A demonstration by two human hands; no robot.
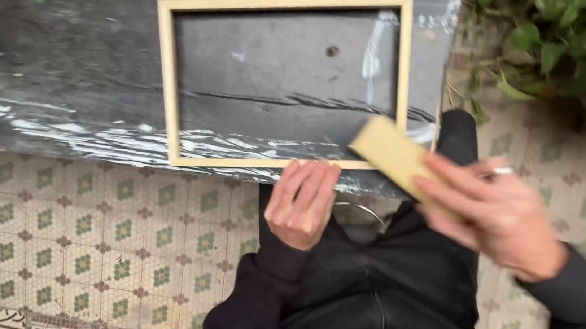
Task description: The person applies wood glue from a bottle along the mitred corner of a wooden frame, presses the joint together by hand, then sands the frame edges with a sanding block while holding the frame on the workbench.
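A pale wooden rectangular frame [170, 83] lies flat on a dark board [51, 74] wrapped in clear plastic film. My left hand [302, 203] rests with its fingertips on the frame's near edge, fingers together and holding nothing. My right hand [498, 215], blurred by motion and wearing a ring, grips a yellowish rectangular block [393, 154] at the frame's near right corner. The block's far end lies over that corner.
Patterned floor tiles [84, 244] with green motifs spread below and left of the board. Green leafy plants [562, 34] grow at the upper right, beyond the board's right edge. My dark sleeves and clothing fill the bottom centre.
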